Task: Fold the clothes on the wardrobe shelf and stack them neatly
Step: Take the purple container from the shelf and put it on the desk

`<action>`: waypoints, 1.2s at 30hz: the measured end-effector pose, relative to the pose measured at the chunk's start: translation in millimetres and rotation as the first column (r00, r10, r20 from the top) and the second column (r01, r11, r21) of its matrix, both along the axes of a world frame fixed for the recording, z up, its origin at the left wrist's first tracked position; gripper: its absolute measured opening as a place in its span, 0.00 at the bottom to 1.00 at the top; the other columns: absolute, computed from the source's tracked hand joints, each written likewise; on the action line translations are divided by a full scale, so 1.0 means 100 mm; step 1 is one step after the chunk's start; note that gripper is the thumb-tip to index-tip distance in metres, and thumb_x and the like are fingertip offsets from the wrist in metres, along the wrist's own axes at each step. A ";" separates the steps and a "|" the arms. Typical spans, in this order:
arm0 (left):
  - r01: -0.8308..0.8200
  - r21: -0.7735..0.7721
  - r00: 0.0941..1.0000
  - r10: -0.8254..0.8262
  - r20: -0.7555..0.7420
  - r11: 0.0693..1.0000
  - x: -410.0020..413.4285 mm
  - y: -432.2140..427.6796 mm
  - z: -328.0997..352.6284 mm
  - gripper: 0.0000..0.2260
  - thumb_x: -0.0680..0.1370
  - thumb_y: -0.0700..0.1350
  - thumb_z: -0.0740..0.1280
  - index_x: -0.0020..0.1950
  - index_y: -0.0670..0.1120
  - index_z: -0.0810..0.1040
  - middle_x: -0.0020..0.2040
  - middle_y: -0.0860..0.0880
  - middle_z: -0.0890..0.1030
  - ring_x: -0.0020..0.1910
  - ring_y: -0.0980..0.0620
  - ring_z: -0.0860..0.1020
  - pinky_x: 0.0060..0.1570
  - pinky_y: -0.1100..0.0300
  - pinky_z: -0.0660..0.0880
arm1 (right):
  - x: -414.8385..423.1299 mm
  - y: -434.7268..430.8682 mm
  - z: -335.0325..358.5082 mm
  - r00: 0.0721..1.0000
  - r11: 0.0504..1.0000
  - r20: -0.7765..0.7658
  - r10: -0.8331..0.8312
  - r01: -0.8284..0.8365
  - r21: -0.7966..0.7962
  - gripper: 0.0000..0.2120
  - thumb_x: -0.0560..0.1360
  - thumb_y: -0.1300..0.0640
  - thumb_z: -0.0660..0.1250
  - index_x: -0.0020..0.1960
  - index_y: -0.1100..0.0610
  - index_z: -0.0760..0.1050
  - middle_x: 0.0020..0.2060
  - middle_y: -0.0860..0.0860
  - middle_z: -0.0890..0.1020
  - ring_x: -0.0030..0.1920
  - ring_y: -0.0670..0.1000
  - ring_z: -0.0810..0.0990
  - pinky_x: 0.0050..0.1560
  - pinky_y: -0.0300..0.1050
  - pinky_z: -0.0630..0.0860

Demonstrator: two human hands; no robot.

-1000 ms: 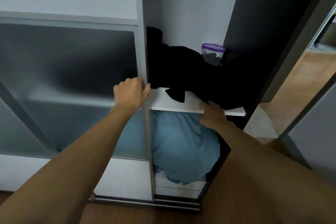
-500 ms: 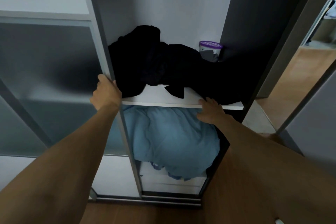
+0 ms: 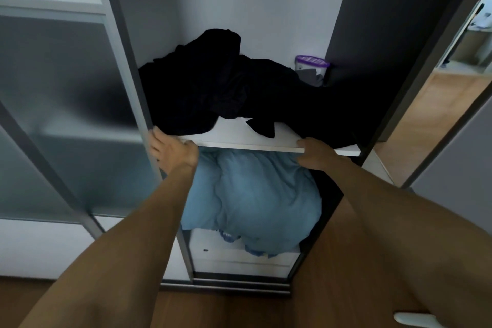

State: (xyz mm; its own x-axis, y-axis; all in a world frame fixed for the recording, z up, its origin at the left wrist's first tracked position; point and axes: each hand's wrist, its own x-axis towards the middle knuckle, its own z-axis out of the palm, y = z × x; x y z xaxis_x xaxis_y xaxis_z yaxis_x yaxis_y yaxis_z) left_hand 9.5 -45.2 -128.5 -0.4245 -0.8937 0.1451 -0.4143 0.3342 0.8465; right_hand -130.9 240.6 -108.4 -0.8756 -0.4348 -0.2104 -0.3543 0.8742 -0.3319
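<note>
A heap of crumpled black clothes [image 3: 226, 93] lies unfolded across the white wardrobe shelf [image 3: 239, 138], with a corner hanging toward the front edge. My left hand [image 3: 173, 150] is at the shelf's left front corner, its fingers relaxed and touching the edge of the sliding door [image 3: 66, 114]. It holds nothing. My right hand [image 3: 316, 157] rests flat on the shelf's front edge at the right, just below the black cloth, without gripping it.
A bulky light blue duvet [image 3: 253, 194] fills the compartment under the shelf, above a white drawer [image 3: 239, 255]. A small purple-lidded container [image 3: 311, 66] stands at the shelf's back right. The dark wardrobe side wall [image 3: 372, 48] closes the right; a doorway shows wooden floor beyond.
The sliding door has gone left, uncovering the whole black heap. My left hand went with it, then eased off the door edge to the shelf corner. My right hand stayed on the shelf edge.
</note>
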 end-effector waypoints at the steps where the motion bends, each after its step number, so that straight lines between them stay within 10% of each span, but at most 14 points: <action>1: 0.042 0.010 0.999 -0.042 0.016 0.999 0.01 0.04 -0.05 0.33 0.76 0.41 0.66 0.78 0.42 0.54 0.79 0.43 0.55 0.75 0.39 0.57 0.70 0.43 0.62 | 0.01 -0.02 0.05 1.000 1.000 0.020 -0.012 0.012 -0.001 0.28 0.79 0.56 0.66 0.76 0.58 0.64 0.69 0.56 0.71 0.69 0.57 0.71 0.67 0.47 0.70; 4: 0.270 0.031 0.963 -0.270 0.003 0.962 -0.04 0.07 -0.10 0.27 0.78 0.39 0.65 0.75 0.42 0.61 0.75 0.42 0.62 0.72 0.41 0.63 0.68 0.50 0.66 | 0.01 -0.08 0.18 0.999 0.997 0.008 -0.053 0.053 -0.053 0.14 0.80 0.58 0.62 0.63 0.60 0.76 0.60 0.56 0.78 0.62 0.58 0.76 0.58 0.45 0.74; 13: 0.773 -0.071 0.632 -0.775 -0.008 0.631 -0.35 -0.06 0.25 0.14 0.77 0.35 0.61 0.56 0.52 0.76 0.62 0.50 0.74 0.58 0.54 0.73 0.55 0.63 0.68 | 0.07 -0.22 0.40 0.977 0.925 -0.054 -0.207 0.178 -0.337 0.14 0.78 0.60 0.66 0.63 0.57 0.79 0.60 0.53 0.82 0.55 0.46 0.76 0.55 0.36 0.69; 20: 0.849 -0.159 0.504 -0.863 -0.038 0.503 -0.74 -0.04 0.34 0.16 0.79 0.38 0.61 0.66 0.49 0.74 0.60 0.56 0.75 0.58 0.59 0.73 0.49 0.74 0.66 | -0.28 -0.21 0.53 0.962 0.918 -0.103 -0.252 0.204 -0.339 0.15 0.76 0.60 0.67 0.62 0.54 0.81 0.60 0.50 0.82 0.60 0.47 0.78 0.60 0.36 0.68; 36: 0.872 -0.375 0.424 -0.869 0.257 0.314 -3.04 0.38 0.93 0.18 0.78 0.38 0.63 0.68 0.46 0.74 0.65 0.48 0.77 0.64 0.50 0.74 0.68 0.55 0.69 | -2.39 -0.23 0.69 0.967 0.935 -0.180 -0.179 0.110 -0.338 0.28 0.75 0.59 0.68 0.74 0.57 0.69 0.72 0.57 0.71 0.72 0.58 0.70 0.72 0.48 0.67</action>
State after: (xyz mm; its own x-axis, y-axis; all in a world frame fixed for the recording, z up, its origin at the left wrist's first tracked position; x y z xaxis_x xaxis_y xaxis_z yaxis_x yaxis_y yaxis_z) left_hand -294.1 -6.8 -35.8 -0.9237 0.1433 0.3553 0.3233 0.7892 0.5221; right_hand -370.1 217.8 -39.0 -0.9429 -0.3144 0.1103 -0.3226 0.7787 -0.5380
